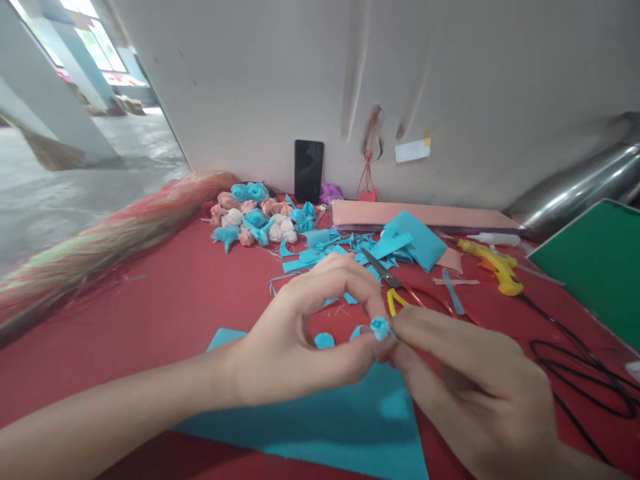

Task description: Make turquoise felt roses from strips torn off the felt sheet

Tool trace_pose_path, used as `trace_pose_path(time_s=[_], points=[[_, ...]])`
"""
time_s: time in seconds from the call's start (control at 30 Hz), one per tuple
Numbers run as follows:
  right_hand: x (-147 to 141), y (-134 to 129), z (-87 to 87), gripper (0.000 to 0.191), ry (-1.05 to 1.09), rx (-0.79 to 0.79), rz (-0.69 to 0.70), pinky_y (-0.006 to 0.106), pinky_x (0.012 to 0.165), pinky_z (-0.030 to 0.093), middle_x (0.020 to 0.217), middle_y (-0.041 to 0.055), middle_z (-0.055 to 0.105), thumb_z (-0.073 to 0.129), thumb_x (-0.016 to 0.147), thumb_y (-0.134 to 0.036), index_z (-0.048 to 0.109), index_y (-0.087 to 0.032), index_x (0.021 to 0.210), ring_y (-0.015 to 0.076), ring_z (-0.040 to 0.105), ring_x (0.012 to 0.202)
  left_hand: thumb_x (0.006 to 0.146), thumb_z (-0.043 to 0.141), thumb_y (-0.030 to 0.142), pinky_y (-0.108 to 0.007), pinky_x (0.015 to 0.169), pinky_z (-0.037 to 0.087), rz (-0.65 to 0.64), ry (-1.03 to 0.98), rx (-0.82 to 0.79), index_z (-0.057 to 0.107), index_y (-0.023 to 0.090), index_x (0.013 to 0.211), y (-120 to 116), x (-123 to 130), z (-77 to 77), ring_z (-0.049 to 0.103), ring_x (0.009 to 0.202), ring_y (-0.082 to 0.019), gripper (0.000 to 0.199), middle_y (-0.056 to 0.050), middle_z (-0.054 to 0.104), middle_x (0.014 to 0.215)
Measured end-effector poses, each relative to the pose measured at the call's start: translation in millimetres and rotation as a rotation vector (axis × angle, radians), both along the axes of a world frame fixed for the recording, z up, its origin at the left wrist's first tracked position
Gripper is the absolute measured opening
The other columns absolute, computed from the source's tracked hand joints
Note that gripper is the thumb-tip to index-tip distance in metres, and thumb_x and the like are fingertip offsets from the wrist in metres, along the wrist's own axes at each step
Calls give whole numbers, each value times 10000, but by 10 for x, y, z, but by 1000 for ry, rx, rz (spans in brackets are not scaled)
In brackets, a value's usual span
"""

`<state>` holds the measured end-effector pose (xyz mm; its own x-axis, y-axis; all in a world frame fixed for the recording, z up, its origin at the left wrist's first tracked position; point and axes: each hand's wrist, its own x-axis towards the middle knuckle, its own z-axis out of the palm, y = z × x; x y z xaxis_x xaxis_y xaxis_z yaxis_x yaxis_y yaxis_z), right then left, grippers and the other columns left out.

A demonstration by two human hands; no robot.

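A small blue paper flower point(381, 328), rolled tight like a rosebud, sits between the fingertips of both hands. My left hand point(305, 333) curves round from the left and pinches it between thumb and finger. From the right, my right hand point(475, 380) grips its lower end with thumb and forefinger. Beneath the hands lies a large blue paper sheet point(320, 433) on the red tabletop, with small cut blue pieces point(325, 341) on it. Scissors point(390, 277) with red and yellow handles rest just beyond the fingers, partly hidden.
Finished blue, pink and white paper flowers point(257, 219) are heaped at the back left. A black phone point(309, 170) leans on the wall. Blue paper scraps point(310, 260) lie mid-table. A yellow glue gun point(495, 263) with a black cord point(575, 373) and a green board point(595, 260) occupy the right.
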<state>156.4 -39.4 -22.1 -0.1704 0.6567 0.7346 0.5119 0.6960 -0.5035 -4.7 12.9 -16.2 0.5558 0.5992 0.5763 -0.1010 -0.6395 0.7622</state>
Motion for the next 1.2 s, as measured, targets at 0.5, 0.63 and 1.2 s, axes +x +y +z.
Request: trace_pose_path(time_s=[0.5, 0.63, 1.2], points=[[58, 52, 34, 198, 26, 15, 110, 58, 740, 523, 767, -35, 703, 593, 753, -1, 653, -179, 815, 47, 666, 717, 674, 613, 43, -307, 769, 433, 249, 34, 340, 555, 182, 697, -33, 36, 73, 534, 686, -111, 153, 35, 586, 674], [80, 50, 32, 182, -6, 77, 84, 61, 778, 514, 783, -25, 700, 614, 753, -16, 649, -172, 839, 50, 661, 725, 676, 623, 43, -301, 794, 428, 267, 46, 325, 555, 174, 697, -39, 25, 77, 538, 704, -105, 149, 41, 591, 686], [235, 291, 29, 191, 15, -99, 402, 235, 625, 557, 714, 26, 679, 492, 937, -216, 670, -191, 871, 132, 646, 676, 713, 708, 117, -269, 804, 462, 190, 106, 253, 608, 139, 805, -107, 1, 176, 563, 778, -121, 138, 2, 613, 769]])
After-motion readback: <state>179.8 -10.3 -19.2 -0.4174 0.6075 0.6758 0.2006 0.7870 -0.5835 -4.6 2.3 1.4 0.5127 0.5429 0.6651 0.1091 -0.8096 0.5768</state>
